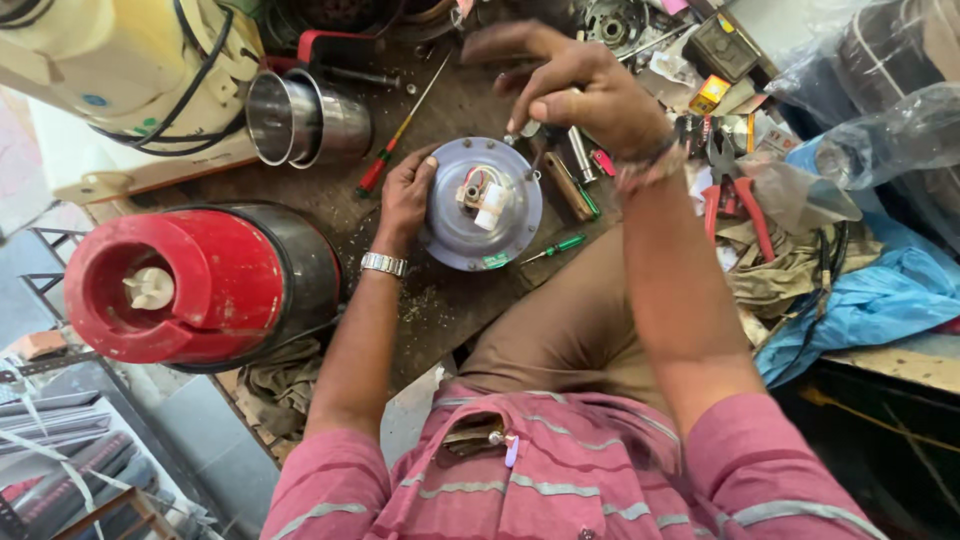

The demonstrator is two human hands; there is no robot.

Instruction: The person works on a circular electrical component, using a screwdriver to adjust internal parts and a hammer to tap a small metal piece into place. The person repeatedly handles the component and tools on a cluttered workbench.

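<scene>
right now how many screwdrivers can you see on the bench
2 clearly. A red-and-green handled one lies left of the round metal disc, beyond the left hand. A small green one lies at the disc's right. More may be hidden in the clutter.

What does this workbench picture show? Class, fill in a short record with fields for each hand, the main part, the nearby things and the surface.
left hand: steadies the rim of the round plate
right hand: raised over the plate's far edge, pinching a small silvery tool
round plate: grey metal disc, flat on the bench, with red wires and a white piece at its centre
near left: red base; steel cup
near right: red pliers; green screwdriver
bench: dark, worn wood with crumbs
</scene>
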